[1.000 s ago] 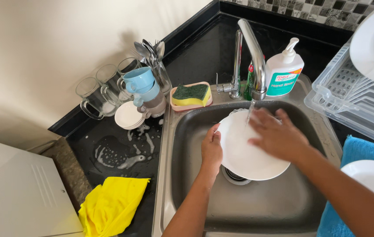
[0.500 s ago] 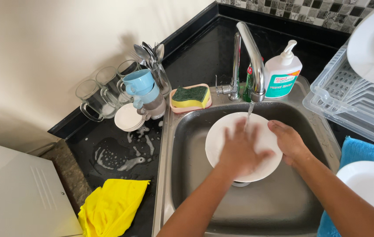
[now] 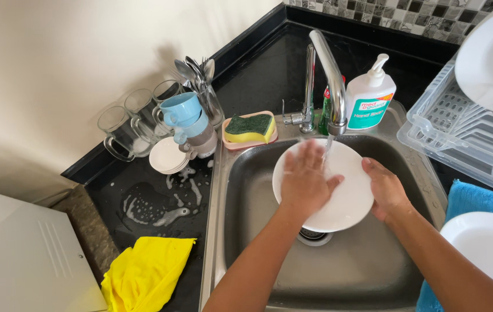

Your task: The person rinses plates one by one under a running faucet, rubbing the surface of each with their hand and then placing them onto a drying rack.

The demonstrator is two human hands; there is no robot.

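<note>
Kitchen sink corner, white plate (image 3: 347,196) being held under running water by two bare hands.

Nearest the camera, both forearms are reaching out over the steel sink (image 3: 241,231), and the plate is sitting between the hands above the drain (image 3: 314,236), tilted with its face up and toward the person. The left hand (image 3: 306,179) is lying flat on the plate's face with fingers spread apart, covering its left half; the right hand (image 3: 386,189) is clamping the plate's right rim, thumb on top. Both hands are touching it, the left one over its middle. Just beyond, the tap (image 3: 330,81) is pouring a thin stream onto the plate's far edge beside the left fingertips. Farther back, a sponge (image 3: 250,125) and a soap bottle (image 3: 369,95) are standing at the sink's rim.
</note>
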